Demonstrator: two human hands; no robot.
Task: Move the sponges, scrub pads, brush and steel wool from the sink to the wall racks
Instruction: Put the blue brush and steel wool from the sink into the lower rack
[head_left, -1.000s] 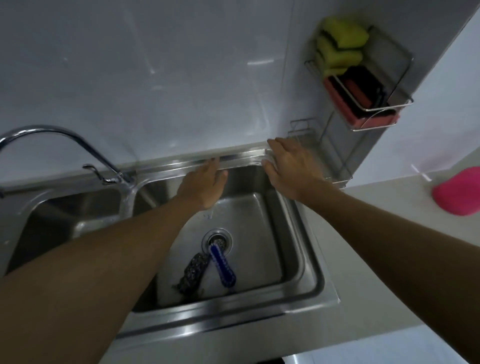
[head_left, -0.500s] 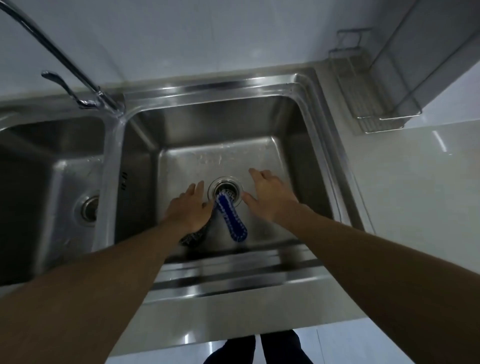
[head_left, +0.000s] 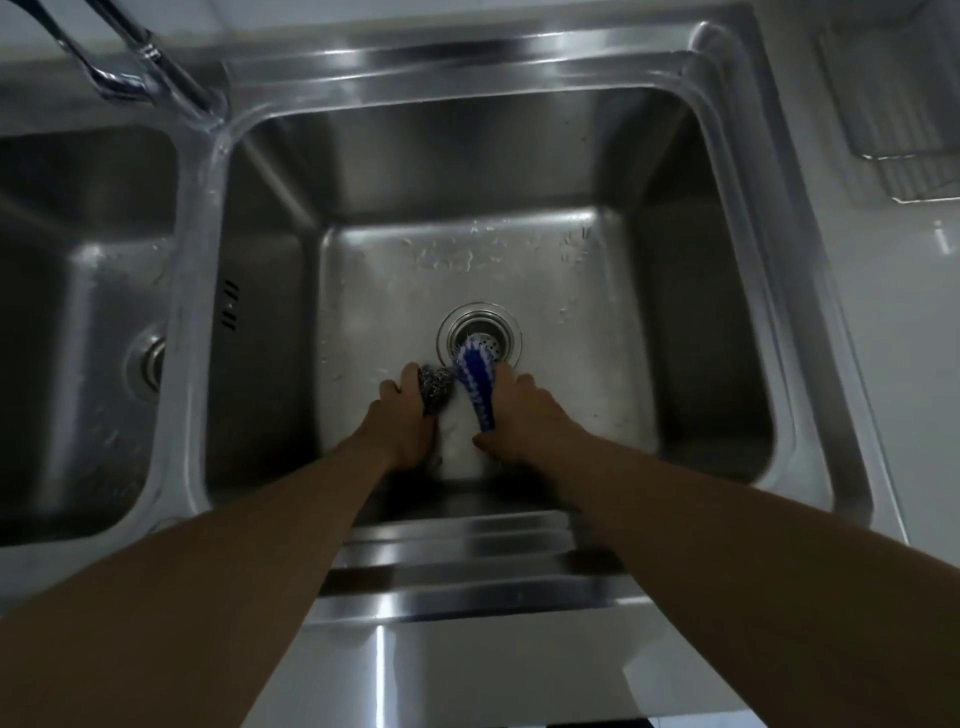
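both hands now closed: left (head_left: 402, 421) grips steel wool (head_left: 434, 387), right (head_left: 524, 415) brush (head_left: 475, 387).

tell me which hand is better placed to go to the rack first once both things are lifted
Right, probably. The right hand grips the blue brush on the side nearer the wire rack, past the sink's right rim. The left hand, closed on the steel wool, would cross over.

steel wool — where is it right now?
Head view: steel wool is low in the right basin, in the left hand's grip, just left of the blue brush and the drain.
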